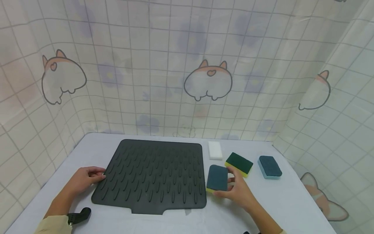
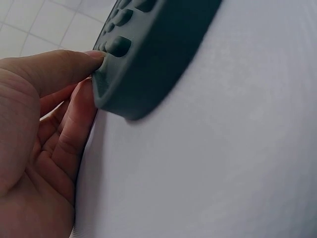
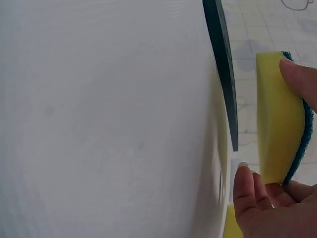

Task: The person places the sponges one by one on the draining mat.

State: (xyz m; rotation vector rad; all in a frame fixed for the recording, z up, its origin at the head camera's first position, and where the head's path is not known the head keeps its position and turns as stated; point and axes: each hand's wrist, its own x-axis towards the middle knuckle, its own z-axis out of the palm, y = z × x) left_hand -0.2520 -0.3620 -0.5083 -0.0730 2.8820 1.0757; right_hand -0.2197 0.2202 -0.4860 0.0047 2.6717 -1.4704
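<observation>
R hand (image 1: 237,189) grips yellow/blue-green sponge (image 1: 217,178) off the table (image 1: 287,203), just R of the dark mat (image 1: 153,177), long axis approx. front-to-back, i.e. roughly parallel w/ mat's R edge. L hand (image 1: 83,178) pinches mat's opp. edge, well away from sponge.

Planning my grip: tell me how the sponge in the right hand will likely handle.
The held sponge should probably give when squeezed: its dark side bows in the right hand. It is likely light, held up by thumb and fingers alone. Blocky and flat-sided, it seems unlikely to roll.
</observation>
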